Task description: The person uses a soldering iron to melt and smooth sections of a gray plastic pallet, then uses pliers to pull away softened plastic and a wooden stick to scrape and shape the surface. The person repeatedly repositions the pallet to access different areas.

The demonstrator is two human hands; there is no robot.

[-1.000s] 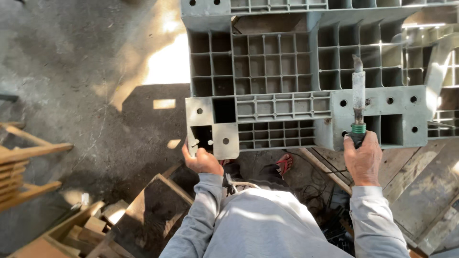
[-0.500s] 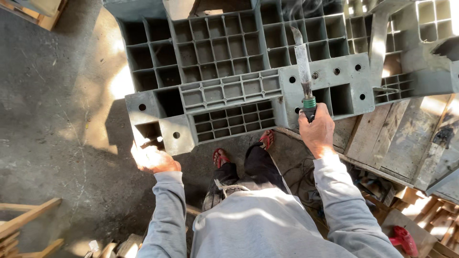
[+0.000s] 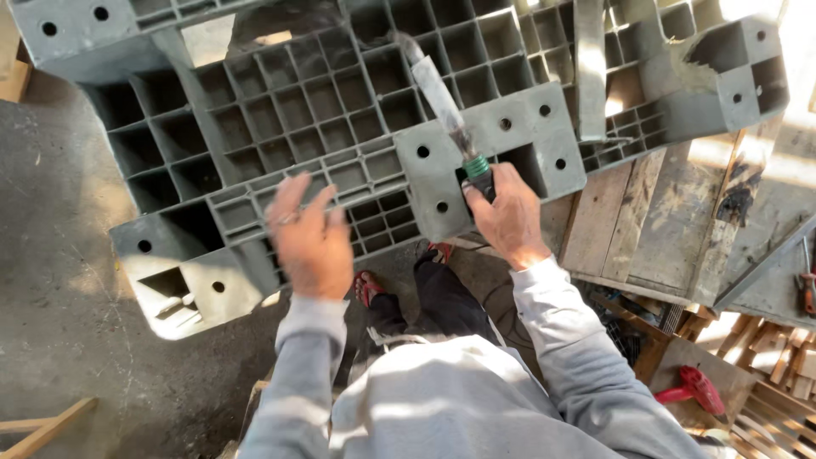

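Observation:
A grey plastic pallet (image 3: 280, 110) with a grid of square cells fills the upper part of the head view. My right hand (image 3: 507, 211) grips the dark handle of a hand saw (image 3: 442, 102) with a green collar, its blade angled up and left across the pallet's corner block. My left hand (image 3: 308, 240) hovers with fingers spread over the pallet's near edge, blurred by motion and holding nothing. Grey sleeves cover both arms.
A wooden pallet (image 3: 654, 212) lies at the right under the plastic one. A red tool (image 3: 695, 389) and wood scraps (image 3: 782, 357) sit at the lower right. Concrete floor (image 3: 59, 280) at the left, with a wooden piece (image 3: 42, 425) at the lower left. My feet in red footwear (image 3: 367, 287) stand below the pallet.
My left hand let go of the pallet's left corner block and moved right, fingers now spread. The saw blade tilted further to the left. The view shifted left.

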